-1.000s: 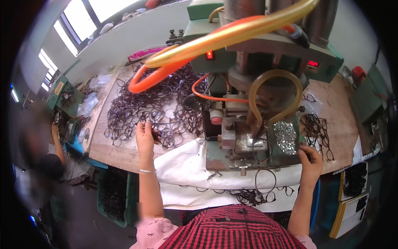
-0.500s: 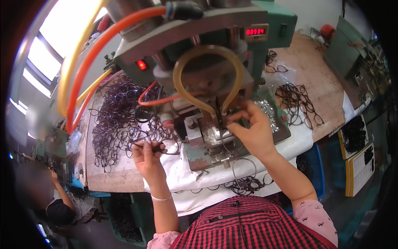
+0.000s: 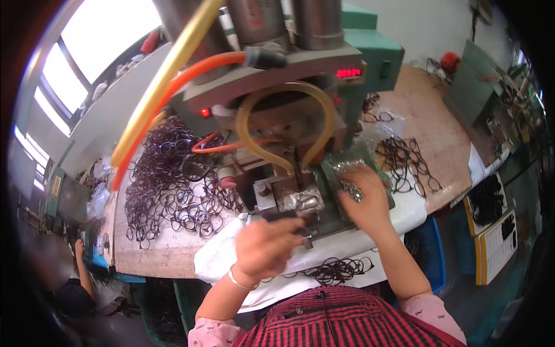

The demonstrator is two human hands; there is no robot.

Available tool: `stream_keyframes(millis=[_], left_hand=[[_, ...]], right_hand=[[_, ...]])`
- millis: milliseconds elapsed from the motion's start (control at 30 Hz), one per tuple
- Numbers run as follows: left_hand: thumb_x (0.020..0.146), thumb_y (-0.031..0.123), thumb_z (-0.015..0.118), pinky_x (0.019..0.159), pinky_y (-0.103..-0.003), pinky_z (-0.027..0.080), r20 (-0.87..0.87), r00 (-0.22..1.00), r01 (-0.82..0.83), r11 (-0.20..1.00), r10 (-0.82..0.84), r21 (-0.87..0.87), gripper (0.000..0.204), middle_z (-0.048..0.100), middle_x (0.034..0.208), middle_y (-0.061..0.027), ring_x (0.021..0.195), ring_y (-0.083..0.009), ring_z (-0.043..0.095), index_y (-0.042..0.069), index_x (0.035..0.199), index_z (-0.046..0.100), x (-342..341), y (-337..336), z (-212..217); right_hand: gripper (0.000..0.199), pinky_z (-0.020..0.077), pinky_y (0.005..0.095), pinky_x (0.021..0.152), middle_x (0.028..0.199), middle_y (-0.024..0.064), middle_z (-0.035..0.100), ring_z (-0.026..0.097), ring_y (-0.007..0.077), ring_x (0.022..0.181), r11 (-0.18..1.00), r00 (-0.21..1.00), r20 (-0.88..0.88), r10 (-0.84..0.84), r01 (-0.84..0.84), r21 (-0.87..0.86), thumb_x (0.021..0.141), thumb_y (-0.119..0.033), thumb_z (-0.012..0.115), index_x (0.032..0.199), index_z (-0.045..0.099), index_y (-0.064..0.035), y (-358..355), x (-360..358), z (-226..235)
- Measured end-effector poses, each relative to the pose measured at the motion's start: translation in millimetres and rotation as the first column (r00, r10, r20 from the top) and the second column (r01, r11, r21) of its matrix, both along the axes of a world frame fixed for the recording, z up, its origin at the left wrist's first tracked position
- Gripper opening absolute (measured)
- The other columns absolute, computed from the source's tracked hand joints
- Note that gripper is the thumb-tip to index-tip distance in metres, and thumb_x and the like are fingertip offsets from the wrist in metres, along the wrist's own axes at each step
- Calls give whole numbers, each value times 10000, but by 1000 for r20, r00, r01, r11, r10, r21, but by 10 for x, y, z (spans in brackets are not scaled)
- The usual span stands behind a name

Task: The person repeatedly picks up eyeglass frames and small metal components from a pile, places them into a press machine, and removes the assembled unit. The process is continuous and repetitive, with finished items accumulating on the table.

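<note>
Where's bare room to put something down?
Bare wood between the small frame heap and the right-hand green machine; also in front of the big frame heap, left of the white sheet. Crowded: around the press.

Press (image 3: 277, 73): stands on the worktable (image 3: 430, 98).
Big frame heap (image 3: 173, 173): lies left of the press.
Smaller frame pile (image 3: 407, 165): lies right.
Metal bits (image 3: 351, 189): lie on its base (image 3: 330, 217) (partly behind the right hand (image 3: 368, 199)).
</note>
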State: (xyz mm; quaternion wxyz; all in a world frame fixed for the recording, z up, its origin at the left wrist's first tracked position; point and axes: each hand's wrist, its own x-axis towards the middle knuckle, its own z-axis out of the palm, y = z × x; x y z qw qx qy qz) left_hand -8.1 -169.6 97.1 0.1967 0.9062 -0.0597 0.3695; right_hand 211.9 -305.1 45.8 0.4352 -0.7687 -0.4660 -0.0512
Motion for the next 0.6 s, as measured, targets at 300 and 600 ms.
stream_keyframes(millis=[300,600], left_hand=[[757,79,775,681,-302,595,167,983,-5,913,-69,408,231,700,1019,-67,793,-181,653,78,857,568,309,-119,-161],[777,67,727,884,-349,588,189,982,-42,980,5,192,162,685,1084,-76,785,-175,646,41,885,610,204,-224,-281]], right_hand=[[177,436,456,969,1259,154,597,533,364,1181,969,968,81,-237,242,-53,725,-162,764,844,675,-66,-33,461,-616],[165,460,457,866,1138,150,600,552,368,1082,953,922,315,-225,276,-126,728,-104,732,846,633,-47,18,396,-743]])
